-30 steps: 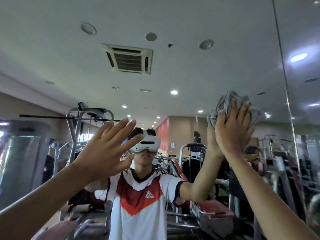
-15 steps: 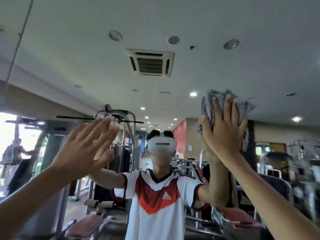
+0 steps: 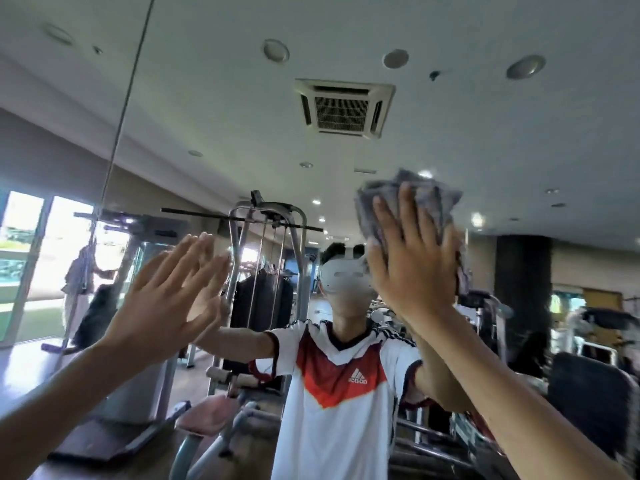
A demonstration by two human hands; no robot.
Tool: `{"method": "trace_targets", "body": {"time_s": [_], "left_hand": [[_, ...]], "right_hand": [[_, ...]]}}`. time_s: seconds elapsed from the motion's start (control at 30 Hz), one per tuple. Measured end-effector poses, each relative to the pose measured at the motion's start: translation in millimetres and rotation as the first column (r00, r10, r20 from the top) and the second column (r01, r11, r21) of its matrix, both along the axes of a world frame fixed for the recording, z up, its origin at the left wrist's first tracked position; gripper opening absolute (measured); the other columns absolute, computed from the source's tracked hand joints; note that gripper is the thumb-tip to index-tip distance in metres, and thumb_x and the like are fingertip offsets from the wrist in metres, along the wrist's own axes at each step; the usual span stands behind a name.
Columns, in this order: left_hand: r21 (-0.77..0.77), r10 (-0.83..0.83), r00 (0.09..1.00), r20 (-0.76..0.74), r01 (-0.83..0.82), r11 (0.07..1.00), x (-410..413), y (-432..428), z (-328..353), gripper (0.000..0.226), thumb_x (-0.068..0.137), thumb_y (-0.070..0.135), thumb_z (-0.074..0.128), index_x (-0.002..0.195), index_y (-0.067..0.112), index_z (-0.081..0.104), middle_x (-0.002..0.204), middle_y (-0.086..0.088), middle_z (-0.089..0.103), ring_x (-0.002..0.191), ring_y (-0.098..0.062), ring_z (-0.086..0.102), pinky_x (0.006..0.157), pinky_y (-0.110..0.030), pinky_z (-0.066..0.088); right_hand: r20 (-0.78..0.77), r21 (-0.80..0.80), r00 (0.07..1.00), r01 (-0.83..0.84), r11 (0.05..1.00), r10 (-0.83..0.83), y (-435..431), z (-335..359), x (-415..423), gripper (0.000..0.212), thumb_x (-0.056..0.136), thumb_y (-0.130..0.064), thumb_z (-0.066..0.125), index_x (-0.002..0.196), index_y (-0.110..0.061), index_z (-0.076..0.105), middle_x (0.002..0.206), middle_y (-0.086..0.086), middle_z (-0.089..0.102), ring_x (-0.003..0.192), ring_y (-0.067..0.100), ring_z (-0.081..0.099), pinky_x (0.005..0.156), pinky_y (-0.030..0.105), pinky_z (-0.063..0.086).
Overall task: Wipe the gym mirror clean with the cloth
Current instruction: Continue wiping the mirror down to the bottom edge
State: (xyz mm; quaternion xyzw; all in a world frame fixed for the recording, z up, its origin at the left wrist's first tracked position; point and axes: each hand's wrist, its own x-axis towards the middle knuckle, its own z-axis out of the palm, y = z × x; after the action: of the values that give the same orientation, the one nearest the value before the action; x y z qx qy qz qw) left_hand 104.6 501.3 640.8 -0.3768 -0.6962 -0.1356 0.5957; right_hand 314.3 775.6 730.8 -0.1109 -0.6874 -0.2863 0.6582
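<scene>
- Gym mirror [image 3: 450,98]: flat, glossy glass filling the view, with a thin dark vertical seam [image 3: 121,133] at left; it reflects a square louvred ceiling vent [image 3: 343,107] and a tubular steel cable machine [image 3: 266,237].
- Cloth [image 3: 408,199]: grey, soft and crumpled, bunched flat against the glass high at right of centre.
- Right hand [image 3: 412,268]: fingers straight and spread, palm pressing the cloth onto the mirror.
- Left hand [image 3: 162,306]: fingers straight and close together, tips meeting their reflection on the glass.
- Change over 0.5 s: cloth and right hand now overlap the reflected headset, previously clear of it; the seam sits further right.
</scene>
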Motion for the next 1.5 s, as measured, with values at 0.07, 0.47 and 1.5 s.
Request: {"method": "trace_targets", "body": {"time_s": [0.07,0.47,1.5], "left_hand": [[-0.032,-0.002,1.000,-0.005,0.002,0.999,-6.6,-7.5,-6.8,0.068,0.100,0.055,0.028,0.159,0.023,0.020,0.164,-0.016,0.022,0.155,-0.018,0.001,0.123,-0.032,-0.006],[0.151,-0.051,0.969,0.242,0.014,0.988,-56.2,-56.2,-35.4,0.071,0.097,0.070,0.012,0.160,0.037,0.003,0.168,-0.008,0.012,0.153,-0.026,0.014,0.116,-0.056,0.025],[0.396,-0.109,0.946,0.305,-0.022,0.918,-67.4,-32.2,-102.2,0.056,0.108,0.049,0.005,0.161,0.032,-0.002,0.169,-0.006,0.002,0.155,-0.020,-0.002,0.121,-0.040,0.007]], "right_hand": [[0.268,0.271,0.959,0.019,0.962,-0.095,-7.9,-21.3,-9.3,0.059,0.099,-0.049,0.025,0.155,-0.028,0.031,0.163,0.006,0.025,0.150,0.029,0.025,0.119,0.053,0.016],[0.197,0.156,0.980,-0.032,0.987,0.000,-82.5,10.4,-80.4,0.062,0.099,-0.047,0.024,0.156,-0.025,0.027,0.164,0.008,0.019,0.151,0.029,0.019,0.121,0.055,0.011],[0.658,0.545,0.705,-0.202,0.814,-0.266,-234.9,25.6,-200.6,0.059,0.102,-0.050,0.025,0.158,-0.036,0.010,0.167,-0.001,0.006,0.152,0.020,0.012,0.120,0.050,0.000]]}}
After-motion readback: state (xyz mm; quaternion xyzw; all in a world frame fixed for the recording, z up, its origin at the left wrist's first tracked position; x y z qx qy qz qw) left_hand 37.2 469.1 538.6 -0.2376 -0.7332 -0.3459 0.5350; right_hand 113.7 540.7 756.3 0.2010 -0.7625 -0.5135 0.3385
